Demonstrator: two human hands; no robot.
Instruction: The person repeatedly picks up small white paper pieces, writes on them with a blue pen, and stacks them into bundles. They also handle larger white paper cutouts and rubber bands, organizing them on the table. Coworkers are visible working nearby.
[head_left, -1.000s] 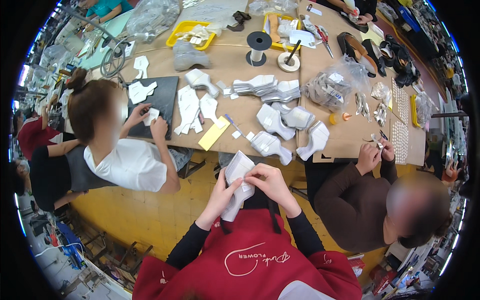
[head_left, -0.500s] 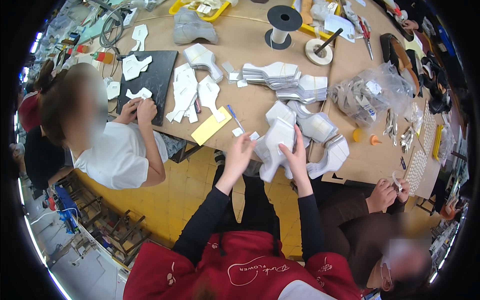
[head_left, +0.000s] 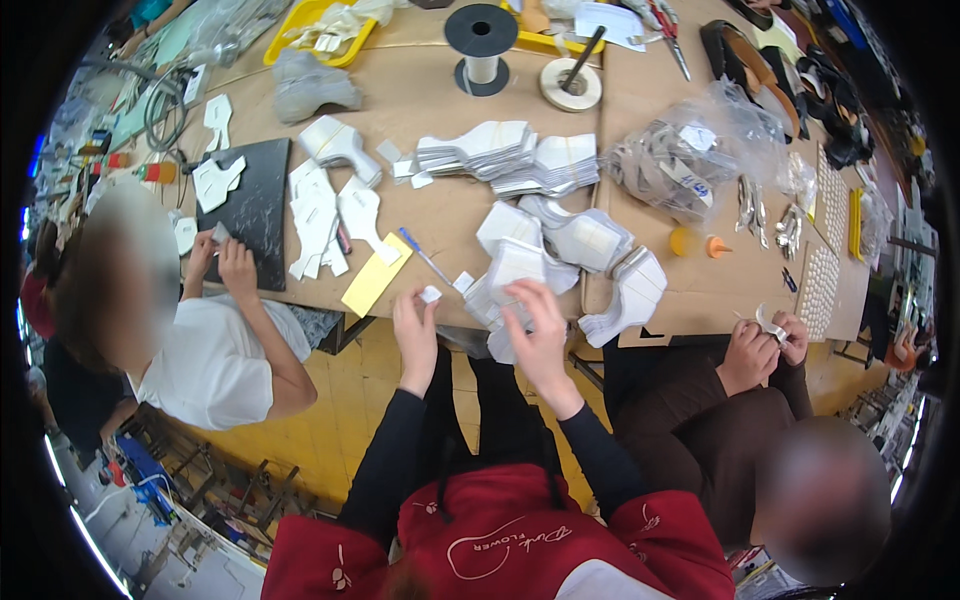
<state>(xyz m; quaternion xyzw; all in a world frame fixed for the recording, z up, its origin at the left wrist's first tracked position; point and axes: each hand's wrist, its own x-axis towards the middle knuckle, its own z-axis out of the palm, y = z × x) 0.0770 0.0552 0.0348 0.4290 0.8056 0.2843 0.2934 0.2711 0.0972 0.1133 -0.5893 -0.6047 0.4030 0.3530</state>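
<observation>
My left hand (head_left: 415, 328) is closed in a pinch on a small white card piece (head_left: 429, 294) at the table's near edge. To its right, my right hand (head_left: 543, 340) has its fingers apart and partly curled, in front of a stack of white shaped cutouts (head_left: 518, 262); whether the fingertips touch the stack I cannot tell. Another small white card piece (head_left: 463, 282) lies between the hands, by a blue pen (head_left: 420, 252). More bundled white cutouts (head_left: 592, 240) sit just behind, and a curved bundle (head_left: 632, 297) lies to the right.
A yellow pad (head_left: 376, 277) lies left of the pen. Further back are layered cutout stacks (head_left: 475, 150), a black spool (head_left: 481, 38) and a tape roll (head_left: 570, 85). A clear plastic bag (head_left: 690, 150) lies to the right. Co-workers sit on both sides, their hands busy with small pieces.
My right hand has let go of the white cutout stack it held, which now rests lower among the others. My left hand has moved left and now pinches a small white piece. The view has shifted.
</observation>
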